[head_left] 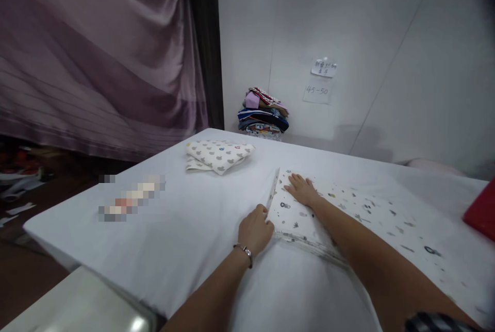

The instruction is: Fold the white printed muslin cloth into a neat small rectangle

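Note:
A white cloth with small grey prints (296,226) lies folded in layers on the white-covered table (185,249), its far part stretching off to the right. My right hand (301,189) rests flat on top of it near the far edge, fingers spread. At the cloth's left edge, my left hand (256,229) has its fingers curled and pinched on the near corner; a bracelet (243,254) circles that wrist. Farther left on the table, apart from both hands, sits another folded white cloth with a grey pattern (219,155).
A blurred-out item (131,199) lies on the table's left side. Folded clothes are piled in a stack (263,113) behind the far edge. Something red (481,211) is at the right edge. A purple curtain (96,53) hangs left; papers (317,89) are on the wall.

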`<state>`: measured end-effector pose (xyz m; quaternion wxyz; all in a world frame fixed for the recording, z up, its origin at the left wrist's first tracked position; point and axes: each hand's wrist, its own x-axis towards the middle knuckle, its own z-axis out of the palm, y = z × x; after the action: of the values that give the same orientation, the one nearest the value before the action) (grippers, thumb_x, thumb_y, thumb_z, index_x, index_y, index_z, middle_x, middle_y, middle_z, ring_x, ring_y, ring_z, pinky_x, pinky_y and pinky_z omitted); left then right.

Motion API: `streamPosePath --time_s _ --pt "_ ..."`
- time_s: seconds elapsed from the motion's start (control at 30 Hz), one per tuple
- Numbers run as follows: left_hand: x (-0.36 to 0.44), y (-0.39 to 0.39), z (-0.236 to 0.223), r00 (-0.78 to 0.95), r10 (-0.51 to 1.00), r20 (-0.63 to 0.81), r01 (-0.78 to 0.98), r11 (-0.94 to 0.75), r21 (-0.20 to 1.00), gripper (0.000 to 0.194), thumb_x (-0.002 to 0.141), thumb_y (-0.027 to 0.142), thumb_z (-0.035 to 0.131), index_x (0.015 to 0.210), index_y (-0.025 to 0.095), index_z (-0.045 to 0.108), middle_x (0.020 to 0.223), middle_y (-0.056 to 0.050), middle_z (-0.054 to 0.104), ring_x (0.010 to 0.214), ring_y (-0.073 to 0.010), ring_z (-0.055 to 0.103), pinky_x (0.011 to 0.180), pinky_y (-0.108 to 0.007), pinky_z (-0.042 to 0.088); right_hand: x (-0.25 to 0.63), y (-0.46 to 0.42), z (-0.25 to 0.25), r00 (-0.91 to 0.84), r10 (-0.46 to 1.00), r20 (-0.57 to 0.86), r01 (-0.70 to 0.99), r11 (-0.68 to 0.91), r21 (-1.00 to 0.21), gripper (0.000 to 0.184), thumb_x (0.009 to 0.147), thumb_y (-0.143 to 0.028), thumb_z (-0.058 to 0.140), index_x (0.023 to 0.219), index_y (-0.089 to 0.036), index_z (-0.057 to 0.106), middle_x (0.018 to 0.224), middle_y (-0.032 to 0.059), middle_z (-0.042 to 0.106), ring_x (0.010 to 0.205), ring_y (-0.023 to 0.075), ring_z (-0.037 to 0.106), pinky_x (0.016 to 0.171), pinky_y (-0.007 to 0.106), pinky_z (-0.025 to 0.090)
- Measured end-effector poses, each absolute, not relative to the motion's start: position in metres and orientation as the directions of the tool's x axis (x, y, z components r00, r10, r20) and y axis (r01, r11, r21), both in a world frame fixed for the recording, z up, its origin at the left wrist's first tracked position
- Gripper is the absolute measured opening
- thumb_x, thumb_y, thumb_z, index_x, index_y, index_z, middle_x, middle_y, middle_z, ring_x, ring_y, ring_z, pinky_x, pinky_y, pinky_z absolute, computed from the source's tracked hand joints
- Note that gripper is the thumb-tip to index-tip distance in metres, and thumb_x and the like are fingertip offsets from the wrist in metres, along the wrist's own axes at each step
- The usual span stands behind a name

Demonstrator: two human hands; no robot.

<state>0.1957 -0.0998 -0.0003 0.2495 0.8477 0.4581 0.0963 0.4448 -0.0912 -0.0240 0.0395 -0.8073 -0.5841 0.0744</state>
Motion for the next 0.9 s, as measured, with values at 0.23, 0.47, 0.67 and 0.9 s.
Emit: streamPosePath --time_s 0.23,0.47,0.67,0.9 --pt "0.198 -0.099 0.000 0.570 0.820 -0.052 0.725 -0.472 0.502 0.030 0.076 0.021 0.043 0.106 0.020 0.049 0.099 -0.006 0.065 0.089 -0.0208 0.060 0.074 -0.031 0.039 0.446 -0.086 -0.022 0.247 0.968 -0.047 0.951 -0.252 -0.181 0.069 0.090 -0.060 0.019 0.145 -0.020 0.023 0.154 0.0069 0.011 0.141 0.0259 0.005 0.110 0.048 0.009" --pt "0.200 -0.098 -0.002 0.559 0.827 -0.049 0.727 -0.461 0.509 0.036 0.077 0.020 0.044 0.112 0.019 0.048 0.098 -0.006 0.064 0.089 -0.0212 0.060 0.076 -0.033 0.042 0.443 -0.075 -0.021 0.220 0.970 -0.104 0.948 -0.238 -0.212 0.070 0.089 -0.061 0.018 0.147 -0.020 0.019 0.154 0.0048 0.006 0.141 0.0249 0.004 0.111 0.050 0.005" --pt "0.199 -0.094 -0.015 0.689 0.680 0.250 0.502 -0.697 0.512 0.057 0.074 0.008 0.042 0.130 0.017 0.043 0.127 -0.009 0.052 0.116 -0.0197 0.047 0.099 -0.034 0.038 0.438 -0.105 -0.010 0.225 0.973 -0.054 0.929 -0.231 -0.288 0.064 0.091 -0.058 0.023 0.142 -0.020 0.031 0.152 0.0101 0.018 0.140 0.0253 0.011 0.110 0.049 0.010" --pt "0.203 -0.084 -0.026 0.825 0.484 0.292 0.350 -0.843 0.408 0.049 0.073 0.002 0.040 0.112 0.022 0.062 0.131 -0.002 0.054 0.125 -0.0208 0.040 0.104 -0.042 0.036 0.471 -0.202 -0.004 0.329 0.942 -0.069 0.921 -0.337 -0.196 0.070 0.090 -0.061 0.020 0.146 -0.019 0.024 0.153 0.0097 0.015 0.140 0.0252 0.009 0.111 0.048 0.007"
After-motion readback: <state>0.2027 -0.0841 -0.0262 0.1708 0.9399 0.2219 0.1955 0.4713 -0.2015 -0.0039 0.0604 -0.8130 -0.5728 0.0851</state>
